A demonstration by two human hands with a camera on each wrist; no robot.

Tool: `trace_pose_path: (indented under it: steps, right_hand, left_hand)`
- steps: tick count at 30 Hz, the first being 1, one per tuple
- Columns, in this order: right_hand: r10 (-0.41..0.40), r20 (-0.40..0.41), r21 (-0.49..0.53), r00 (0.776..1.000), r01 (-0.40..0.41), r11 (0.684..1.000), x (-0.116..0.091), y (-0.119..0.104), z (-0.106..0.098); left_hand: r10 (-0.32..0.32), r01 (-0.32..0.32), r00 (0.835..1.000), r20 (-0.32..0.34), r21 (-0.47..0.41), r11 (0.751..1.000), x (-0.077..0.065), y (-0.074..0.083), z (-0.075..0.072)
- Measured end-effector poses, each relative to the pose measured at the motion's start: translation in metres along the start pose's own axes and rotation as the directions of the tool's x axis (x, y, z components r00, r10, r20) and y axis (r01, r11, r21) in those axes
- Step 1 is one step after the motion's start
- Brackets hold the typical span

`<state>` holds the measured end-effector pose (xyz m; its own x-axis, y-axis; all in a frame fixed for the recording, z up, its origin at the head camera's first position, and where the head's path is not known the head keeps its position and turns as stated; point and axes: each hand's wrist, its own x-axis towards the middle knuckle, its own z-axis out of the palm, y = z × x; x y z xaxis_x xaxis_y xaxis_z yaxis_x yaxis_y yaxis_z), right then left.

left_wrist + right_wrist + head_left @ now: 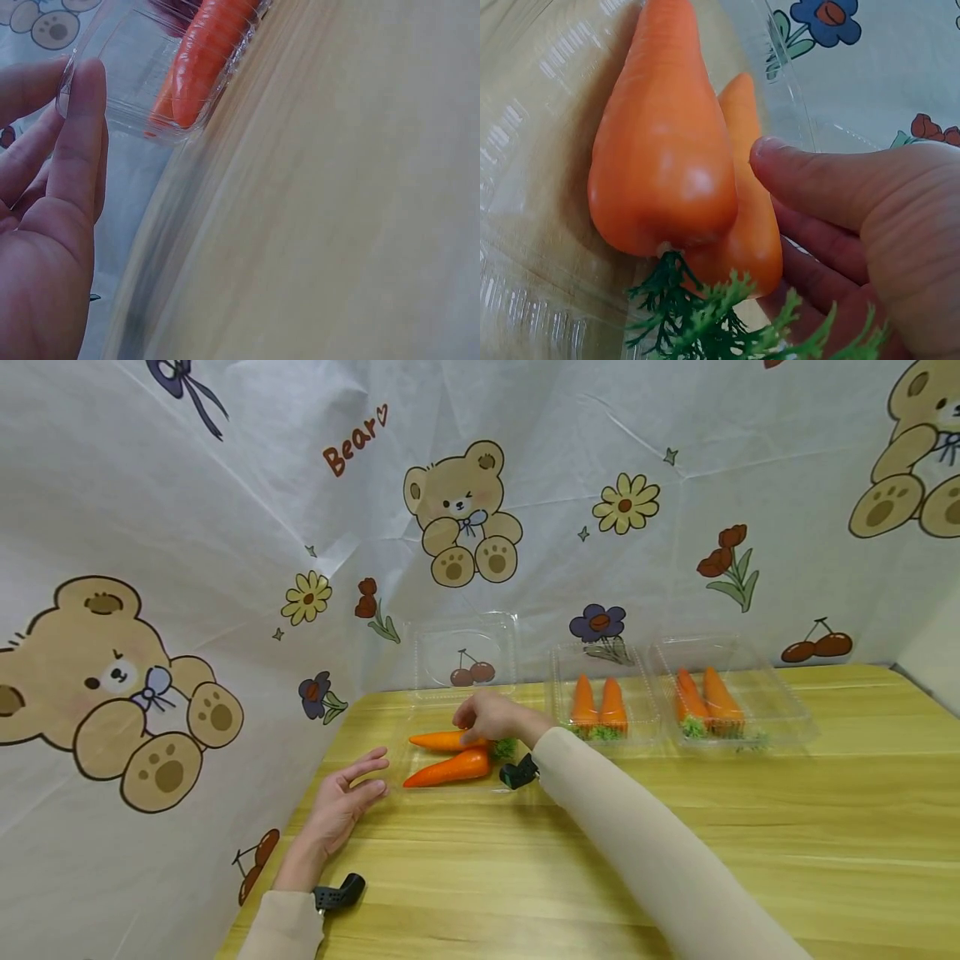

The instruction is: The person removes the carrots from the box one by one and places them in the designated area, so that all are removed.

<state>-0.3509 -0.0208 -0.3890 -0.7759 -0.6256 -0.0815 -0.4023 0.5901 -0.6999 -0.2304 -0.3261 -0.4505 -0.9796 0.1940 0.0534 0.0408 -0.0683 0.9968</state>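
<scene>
Wood-grained tabletop point(540, 860) was spread beneath both sleeved arms. Nearest, the left hand point(337, 810) was held with thumb and fingers moderately parted, just beside the left wall of a clear plastic box point(442, 789); whether the rim was touched could not be told. Thumb and fingers of the right hand point(497, 716) were curled round the rear carrot point(435, 741), which was placed under that hand inside the box, its tip pointed toward the left hand. Closer than the right hand, the front carrot point(450, 769) was laid alongside, untouched. Beyond the hand, the box's lid point(435, 647) was raised. To its right, two more clear boxes, a middle box point(558, 689) and an outer box point(783, 714), were each filled with two carrots. Farthest off, a white cloth point(547, 418) was printed with bears and flowers.
</scene>
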Motion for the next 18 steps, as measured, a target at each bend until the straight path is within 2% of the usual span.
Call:
trace_pose_path:
  steps: [12,18]
  right_hand:
    - [0.023,0.064,-0.02,0.998,-0.022,1.0,0.0022,0.0004,0.0031]
    - [0.025,0.055,-0.066,0.998,-0.021,0.998,0.004,0.0005,0.0049]
  left_hand:
    - [-0.011,0.012,1.0,-0.017,0.009,1.0,-0.0011,0.0007,0.0019]
    - [-0.006,0.006,1.0,-0.012,0.017,1.0,-0.0012,0.0005,0.0014]
